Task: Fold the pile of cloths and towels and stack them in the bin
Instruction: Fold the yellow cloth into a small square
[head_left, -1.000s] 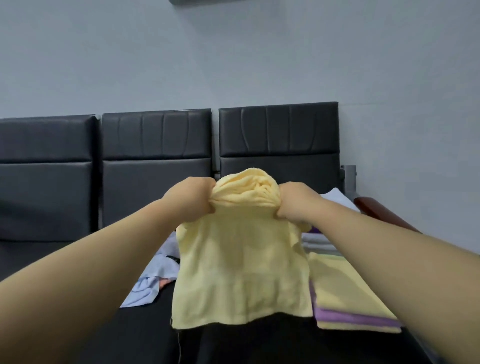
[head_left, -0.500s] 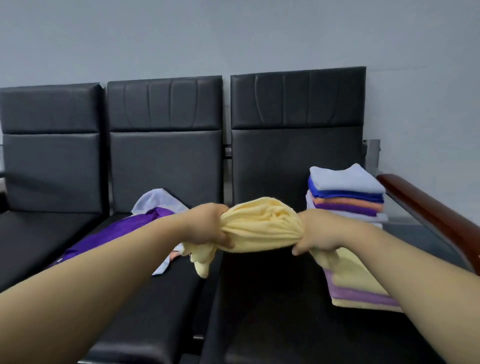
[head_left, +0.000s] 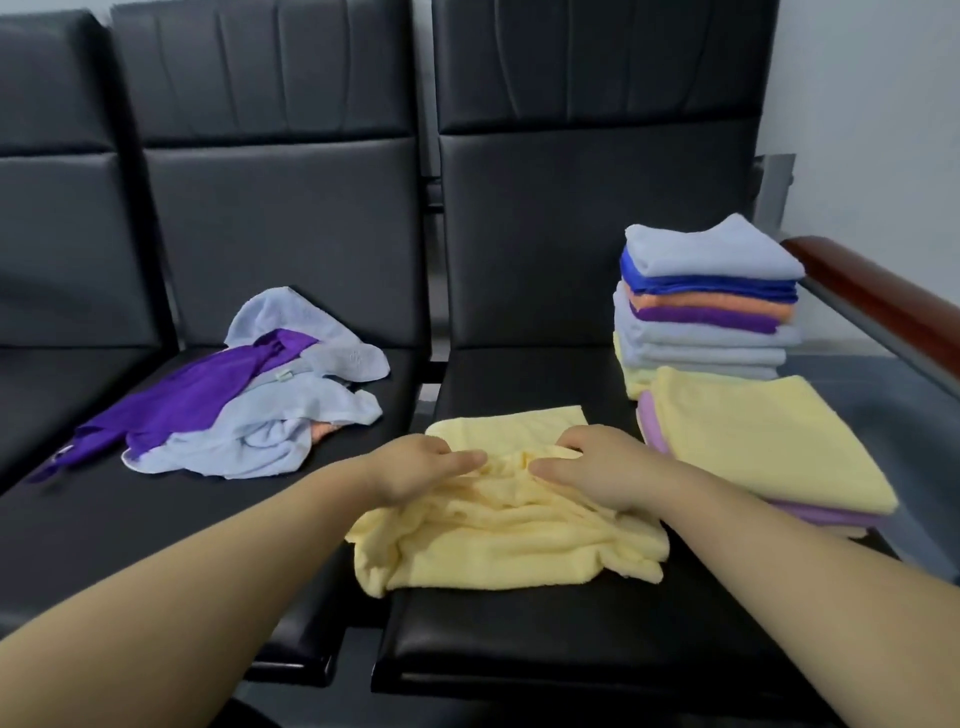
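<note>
A pale yellow towel lies rumpled on the black seat in front of me. My left hand rests on its upper left part with fingers stretched out to the right. My right hand lies on its upper right part, fingers pointing left, and fabric bunches up between the two hands. Unfolded light blue and purple cloths form a pile on the middle seat. Folded towels are stacked at the back right of my seat, with flat yellow and lilac towels in front of them. No bin is in view.
Three black padded seats stand in a row against a grey wall. A reddish-brown armrest runs along the right side beyond the folded stack. The left seat holds nothing.
The hands held the yellow towel bunched in the air; now it lies on the seat with both hands resting on top. The view has tilted down towards the seats.
</note>
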